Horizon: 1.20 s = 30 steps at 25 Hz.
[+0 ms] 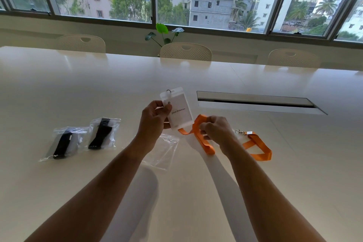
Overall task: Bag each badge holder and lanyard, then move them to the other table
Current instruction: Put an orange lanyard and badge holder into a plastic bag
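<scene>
My left hand (155, 119) pinches a white badge holder (179, 111) with a name card in it, held up above the table. My right hand (217, 129) grips an orange lanyard (198, 135) whose folded strap hangs down from the holder's lower edge. An empty clear plastic bag (163, 153) lies flat on the table below my hands. A second orange lanyard (259, 147) with a metal clip lies to the right. Two sealed clear bags, one (64, 141) and another (104, 133), each holding a black lanyard, rest on the left.
The large white table (196, 192) has a long cable slot (255, 102) set into it beyond my right hand. Three beige chairs (185, 51) stand along the far edge, with a green plant (164, 34) and windows behind them.
</scene>
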Tool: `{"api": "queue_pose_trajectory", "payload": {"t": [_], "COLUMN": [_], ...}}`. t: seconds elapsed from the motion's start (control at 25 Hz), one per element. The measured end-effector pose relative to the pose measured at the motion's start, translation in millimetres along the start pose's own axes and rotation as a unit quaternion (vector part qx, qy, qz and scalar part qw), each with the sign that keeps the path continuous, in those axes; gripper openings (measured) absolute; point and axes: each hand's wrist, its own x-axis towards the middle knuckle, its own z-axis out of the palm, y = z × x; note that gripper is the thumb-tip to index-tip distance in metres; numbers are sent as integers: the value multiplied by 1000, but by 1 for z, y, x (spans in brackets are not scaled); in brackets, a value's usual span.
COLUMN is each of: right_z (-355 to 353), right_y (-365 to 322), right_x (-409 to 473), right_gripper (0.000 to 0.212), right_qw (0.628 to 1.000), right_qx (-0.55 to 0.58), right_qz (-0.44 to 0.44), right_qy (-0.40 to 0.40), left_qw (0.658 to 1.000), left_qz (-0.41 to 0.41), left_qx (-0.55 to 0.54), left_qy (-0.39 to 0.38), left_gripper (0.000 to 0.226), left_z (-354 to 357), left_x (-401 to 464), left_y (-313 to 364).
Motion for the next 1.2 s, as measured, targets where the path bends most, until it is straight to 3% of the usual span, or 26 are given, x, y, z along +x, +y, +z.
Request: {"api": "queue_pose_trajectory", "payload": {"t": [0.08,0.16,0.24,0.36,0.48,0.56,0.64,0.72,0.92,1.04,1.2], "right_z": [-1,0,1,7,6,1,-6,-12,-23,-25,-31], "right_y": [3,-1,-10,-23,-28,-30,-35,-42,-52,-50,-49], "right_x": [0,1,2,1,-2,-5,-9,-11,-11,-10,-8], "right_gripper": [21,36,35,9,6,6,12,13,6,10,8], "right_qw": [990,984,986,974,966,963,955,951,954,954,952], "right_qx": [-140,-164,-83,81,166,194,218,226,211,206,220], "right_qz": [-3,-58,-143,-210,-192,-178,-181,-189,-193,-191,-197], "right_qy": [-10,27,17,-41,-43,-63,-83,-91,-96,-102,-83], "left_qw": [1000,999,997,995,992,991,991,988,976,974,977], "left_qz": [12,23,30,51,84,88,54,14,-1,26,67], "left_qx": [9,34,56,80,75,23,-27,-41,-39,36,103], "left_qy": [-8,-24,-38,-34,-52,-96,-120,-149,-215,-222,-172], "left_gripper": [7,10,15,14,6,17,32,32,41,35,15], "left_z": [-1,-1,1,6,5,2,0,3,13,20,26], "left_x": [1,0,1,1,2,0,1,0,-6,-8,-15], "left_y": [3,6,7,7,6,8,7,2,-2,-2,-6]}}
